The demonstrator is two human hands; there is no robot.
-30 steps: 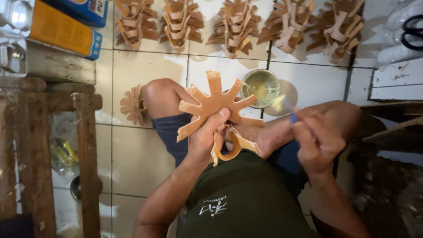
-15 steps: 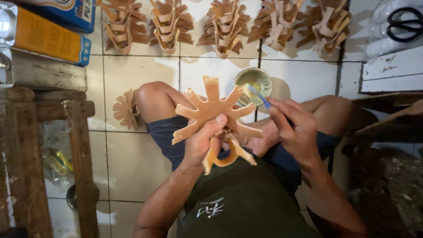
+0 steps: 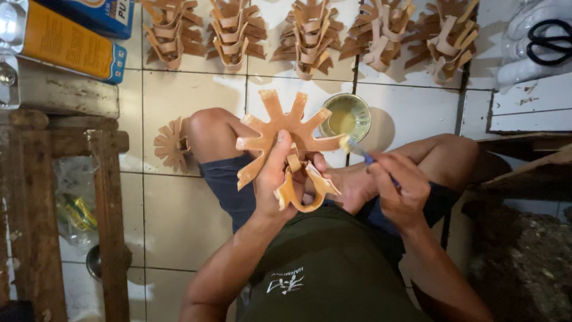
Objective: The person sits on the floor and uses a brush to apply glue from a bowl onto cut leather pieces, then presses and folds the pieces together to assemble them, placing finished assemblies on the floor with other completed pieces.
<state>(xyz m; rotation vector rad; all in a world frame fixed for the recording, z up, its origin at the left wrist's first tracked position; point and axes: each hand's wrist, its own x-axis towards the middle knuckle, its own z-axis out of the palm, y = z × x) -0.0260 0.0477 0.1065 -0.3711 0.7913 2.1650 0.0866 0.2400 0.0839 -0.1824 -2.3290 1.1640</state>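
I've got the right hand (image 3: 398, 192) pinching a small brush (image 3: 356, 150), fingers pressed together on its handle | left hand (image 3: 280, 179) gripping the star-shaped wooden cutout (image 3: 285, 132) above the lap, thumb on its face | brush tip touching one arm | glue bowl (image 3: 347, 115) just beyond | finished wooden pieces (image 3: 310, 30) lined up farthest out.

Showing a floor of pale square tiles (image 3: 196, 95) with dark grout lines, catching soft daylight. Standing at the left, a rough wooden frame (image 3: 36, 197). Lying at the right edge, white-painted boards (image 3: 524, 107) above darker clutter.
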